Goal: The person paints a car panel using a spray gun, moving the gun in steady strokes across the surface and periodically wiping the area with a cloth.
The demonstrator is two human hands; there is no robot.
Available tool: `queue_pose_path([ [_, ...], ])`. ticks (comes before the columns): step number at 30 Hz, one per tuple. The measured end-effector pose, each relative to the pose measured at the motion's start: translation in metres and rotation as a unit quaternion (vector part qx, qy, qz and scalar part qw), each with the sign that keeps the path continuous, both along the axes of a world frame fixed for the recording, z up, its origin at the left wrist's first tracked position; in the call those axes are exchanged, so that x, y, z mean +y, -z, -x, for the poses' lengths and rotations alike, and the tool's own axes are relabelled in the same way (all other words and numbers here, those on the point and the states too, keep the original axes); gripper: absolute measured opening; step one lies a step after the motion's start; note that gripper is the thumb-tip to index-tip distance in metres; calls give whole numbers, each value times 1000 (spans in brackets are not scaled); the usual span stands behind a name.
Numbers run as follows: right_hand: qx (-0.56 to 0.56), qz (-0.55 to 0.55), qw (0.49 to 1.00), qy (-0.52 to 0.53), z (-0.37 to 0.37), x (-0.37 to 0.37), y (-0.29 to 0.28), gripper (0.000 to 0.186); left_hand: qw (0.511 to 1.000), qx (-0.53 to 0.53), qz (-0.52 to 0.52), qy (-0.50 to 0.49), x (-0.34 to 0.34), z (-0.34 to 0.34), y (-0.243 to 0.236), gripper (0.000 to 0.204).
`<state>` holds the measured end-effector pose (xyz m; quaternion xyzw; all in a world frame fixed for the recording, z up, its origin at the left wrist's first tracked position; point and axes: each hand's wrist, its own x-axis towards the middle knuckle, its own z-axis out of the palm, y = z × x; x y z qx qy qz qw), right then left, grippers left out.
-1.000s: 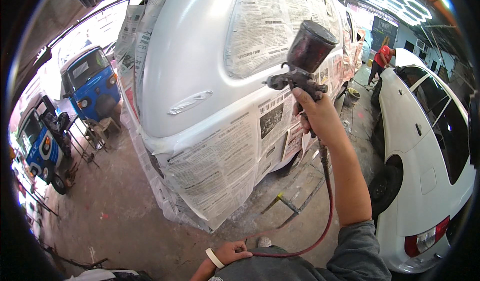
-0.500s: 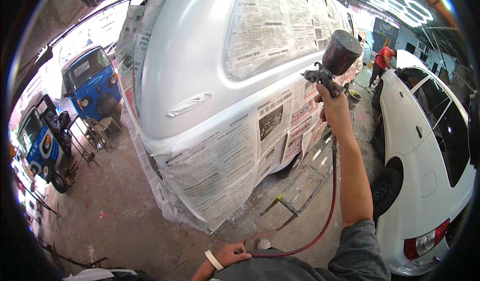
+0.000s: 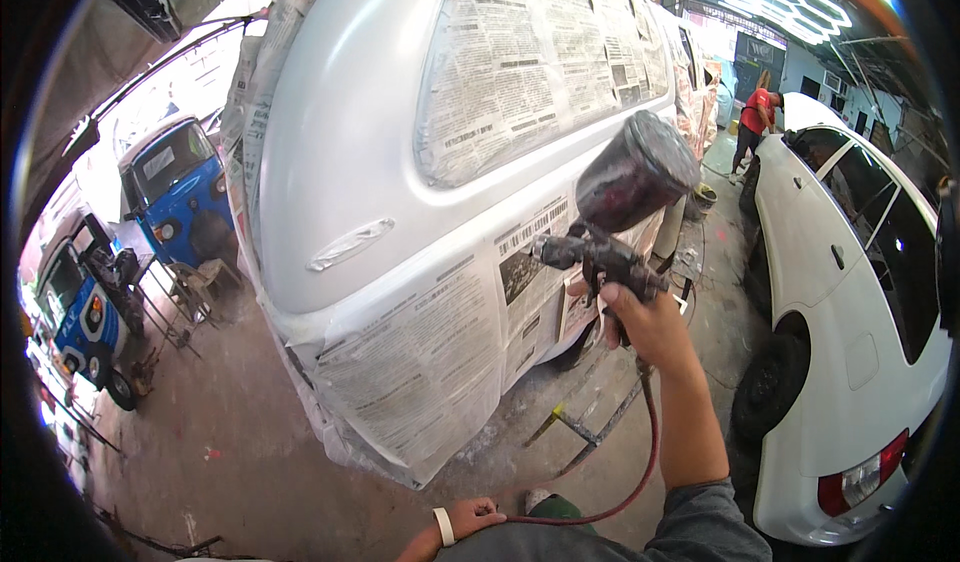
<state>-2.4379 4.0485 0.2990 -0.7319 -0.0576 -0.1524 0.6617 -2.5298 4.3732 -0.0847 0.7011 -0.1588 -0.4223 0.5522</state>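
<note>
My right hand point(image 3: 645, 327) is wrapped round the grip of a paint spray gun point(image 3: 595, 257). A dark, paint-stained cup point(image 3: 635, 174) sits on top of the gun, and the nozzle points left, toward the van. From the handle a red air hose point(image 3: 654, 432) curves down and across to my left hand point(image 3: 474, 517), whose fingers close on it near my waist. The van's glossy white body point(image 3: 350, 142) stands in front of me. Newspaper point(image 3: 400, 362) covers its lower side and windows, and a small taped patch point(image 3: 350, 245) sits on its rear corner.
At the right stands a white car point(image 3: 825, 362). Beyond it, a person in a red top point(image 3: 758, 117) bends over its front. A metal frame point(image 3: 580, 427) lies on the floor beside the van. Blue vehicles point(image 3: 185, 202) and a stool point(image 3: 205, 280) are at the left.
My right hand has brought the spray gun down, leftward and closer to me; it looks larger now. My left hand has shifted slightly lower in view, still on the hose.
</note>
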Motion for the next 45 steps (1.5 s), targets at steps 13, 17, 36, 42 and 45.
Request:
queue_pose_path([
  [13,-14,-206,976,-64,-68,-50,67,34,586,-763,-221,-161,-124,-133,-315,54],
  [17,-21,-208,974,-91,-99,-63,74,36,491,-798,-332,-107,-164,-201,-385,64],
  [36,-18,-197,968,-156,-135,-102,65,40,470,-755,-455,-43,-205,-294,-418,65],
  [42,-4,-201,964,-174,-133,-108,62,44,478,-752,-449,-59,-211,-292,-421,61],
  [45,-4,-202,964,-172,-133,-110,61,45,485,-749,-447,-61,-213,-292,-422,58],
])
